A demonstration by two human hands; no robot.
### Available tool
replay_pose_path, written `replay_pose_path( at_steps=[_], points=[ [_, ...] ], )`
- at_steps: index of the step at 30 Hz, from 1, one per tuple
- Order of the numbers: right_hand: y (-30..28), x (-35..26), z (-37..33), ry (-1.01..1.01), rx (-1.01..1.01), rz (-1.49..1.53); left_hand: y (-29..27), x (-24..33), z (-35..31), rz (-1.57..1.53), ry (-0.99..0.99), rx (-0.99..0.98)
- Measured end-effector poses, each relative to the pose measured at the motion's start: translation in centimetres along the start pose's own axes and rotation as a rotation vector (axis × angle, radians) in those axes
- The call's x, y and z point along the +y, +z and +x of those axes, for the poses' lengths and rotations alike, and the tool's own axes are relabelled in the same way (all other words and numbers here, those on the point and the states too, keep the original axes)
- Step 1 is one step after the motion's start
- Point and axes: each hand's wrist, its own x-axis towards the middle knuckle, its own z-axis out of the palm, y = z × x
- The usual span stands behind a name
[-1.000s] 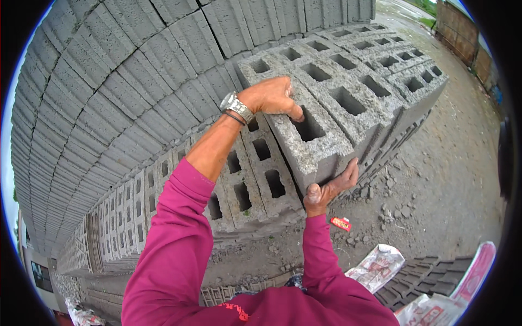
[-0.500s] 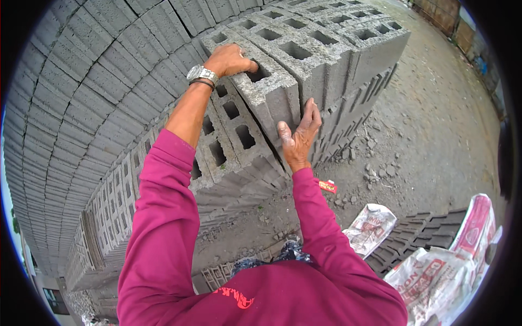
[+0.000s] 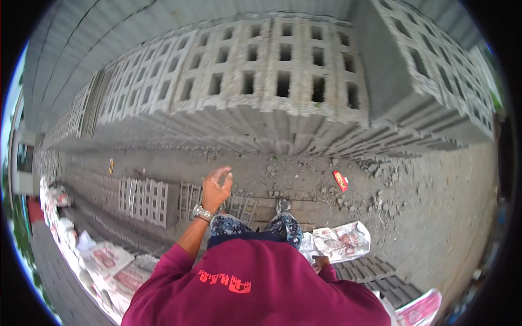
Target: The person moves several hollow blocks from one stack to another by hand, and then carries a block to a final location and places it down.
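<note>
My left hand [image 3: 217, 187] hangs over the ground in front of my legs, its fingers loosely bent and apart from the thumb, with nothing in it. A metal watch and a dark band are on that wrist. Low beside my right hip is my right hand [image 3: 322, 263], mostly hidden by my sleeve, so its fingers cannot be made out. Neither hand touches the long stack of grey hollow concrete blocks [image 3: 265, 81] ahead of me. At its right end, more blocks [image 3: 387, 68] stand higher on top, their holes facing up.
A smaller group of hollow blocks [image 3: 173, 202] stands on the ground at left, beside a ladder-like frame [image 3: 187, 196]. Printed sacks [image 3: 345, 242] lie at my right, near dark stacked slabs [image 3: 364, 269]. Rubble [image 3: 375, 174] and a red wrapper [image 3: 341, 181] lie on the ground.
Both hands have come off the hollow block at the right end of the stack and drawn back toward my body. My view has swung left and down.
</note>
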Motion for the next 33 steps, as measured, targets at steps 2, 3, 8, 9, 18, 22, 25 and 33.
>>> replay_pose_path(
  at_steps=[2,3,8,9,18,22,25,33],
  points=[
    [0.9,-0.2,-2.1,-0.047,-0.026,-0.027,-2.8,-11.4,-5.8,0.225,-0.444,-0.010],
    [1.2,-1.1,-2.3,-0.070,-0.032,-0.025,-4.3,-16.5,-8.8,0.405,-0.632,-0.028],
    [3.0,-11.4,-4.0,-0.235,0.011,-0.101,-12.0,-35.0,-25.2,0.244,-1.512,0.181],
    [3.7,-14.8,-5.4,-0.297,0.069,-0.147,-12.0,-36.9,-27.8,0.138,-1.607,0.215],
    [26.5,-34.3,-18.9,-0.645,0.399,-0.607,-12.6,-57.7,-20.7,-0.078,-1.480,0.190],
    [40.1,-33.8,-18.0,-0.481,0.117,-0.948,-13.4,-74.0,-17.4,0.004,-1.437,0.425],
    [46.1,-31.9,-16.0,-0.266,0.183,-1.020,-15.3,-83.0,-11.9,0.176,-1.482,0.398],
    [47.4,-30.3,-14.6,-0.147,0.335,-0.853,-13.3,-98.1,-7.4,0.086,-1.665,0.381]
  ],
)
